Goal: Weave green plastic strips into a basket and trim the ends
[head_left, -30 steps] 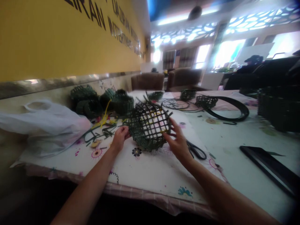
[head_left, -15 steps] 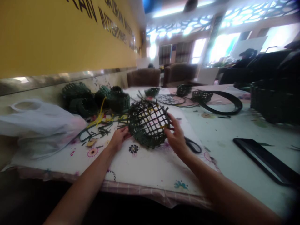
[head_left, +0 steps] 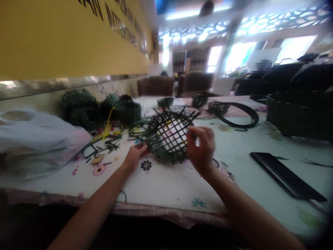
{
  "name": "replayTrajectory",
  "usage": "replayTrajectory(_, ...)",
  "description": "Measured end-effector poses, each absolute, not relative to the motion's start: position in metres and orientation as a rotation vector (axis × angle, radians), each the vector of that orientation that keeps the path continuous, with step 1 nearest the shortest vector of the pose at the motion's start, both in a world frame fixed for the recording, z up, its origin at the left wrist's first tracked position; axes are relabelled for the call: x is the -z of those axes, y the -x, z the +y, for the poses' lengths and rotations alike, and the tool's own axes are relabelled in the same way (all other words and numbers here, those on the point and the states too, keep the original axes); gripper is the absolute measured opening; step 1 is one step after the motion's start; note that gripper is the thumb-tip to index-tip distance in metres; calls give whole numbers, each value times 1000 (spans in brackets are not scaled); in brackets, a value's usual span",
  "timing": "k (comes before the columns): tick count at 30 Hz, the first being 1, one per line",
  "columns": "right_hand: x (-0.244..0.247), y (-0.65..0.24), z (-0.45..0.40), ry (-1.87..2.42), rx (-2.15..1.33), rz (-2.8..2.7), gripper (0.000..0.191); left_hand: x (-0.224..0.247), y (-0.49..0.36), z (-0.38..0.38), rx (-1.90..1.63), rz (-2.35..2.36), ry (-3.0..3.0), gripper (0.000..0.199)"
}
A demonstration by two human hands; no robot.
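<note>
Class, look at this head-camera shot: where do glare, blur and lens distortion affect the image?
In the head view, the windows blow out into white glare, the yellow wall stretches and slants from wide-angle distortion, the woven green basket stays fairly sharp, the right hand looks slightly soft, and a pixelated patch is blurred.

Large black capital letters [head_left: 122, 22] run along a yellow wall [head_left: 57, 45], slanting away from the viewer in two lines. The upper line is cut off at the top edge, and its first readable letters are "RAN". The lower line seems to begin "INTERTWI". The letters beyond those are too blurred to read.
</note>
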State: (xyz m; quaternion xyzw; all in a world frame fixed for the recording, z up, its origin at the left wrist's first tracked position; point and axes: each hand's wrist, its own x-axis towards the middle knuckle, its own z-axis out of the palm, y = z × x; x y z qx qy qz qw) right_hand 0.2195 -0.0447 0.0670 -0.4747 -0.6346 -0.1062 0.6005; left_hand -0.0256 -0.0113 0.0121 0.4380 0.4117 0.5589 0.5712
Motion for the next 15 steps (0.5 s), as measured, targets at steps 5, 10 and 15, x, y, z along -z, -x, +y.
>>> replayTrajectory(5, -53, -168, -37, 1192, -286, -1975, 18, -11, 17, -25, -1300, 937, -1024, 41)
replayTrajectory(10, -33, -138, -16, 1441, -381, -2050, 22, -6, 16, -27, -1298, 916, -1034, 40)
replayTrajectory(15, -29, -136, -16, 1504, -348, -1997, 20, -8, 15, -29, -1290, 943, -1076, 39)
